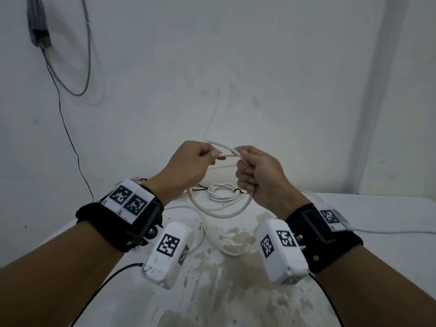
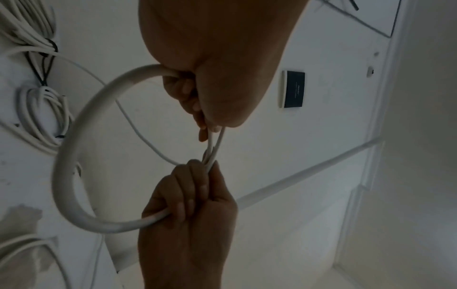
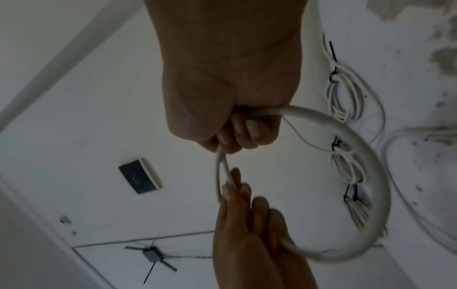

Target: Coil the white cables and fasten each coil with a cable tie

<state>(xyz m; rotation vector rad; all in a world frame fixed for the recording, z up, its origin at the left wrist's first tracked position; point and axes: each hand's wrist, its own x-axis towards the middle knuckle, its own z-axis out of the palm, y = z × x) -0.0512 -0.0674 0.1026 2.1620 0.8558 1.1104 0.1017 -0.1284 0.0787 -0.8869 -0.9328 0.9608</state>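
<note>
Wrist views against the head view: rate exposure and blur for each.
Head view: evenly lit, the thick white cable loop readable, edges slightly soft. Left wrist view: dim, left hand backlit. Right wrist view: dimmer still, left hand's fingers motion-blurred.

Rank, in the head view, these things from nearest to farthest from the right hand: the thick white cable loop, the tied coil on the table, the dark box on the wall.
1. Thick white cable loop: held in the right hand, hanging below it.
2. Tied coil: on the table, behind the loop.
3. Dark box: high on the wall, far left.
</note>
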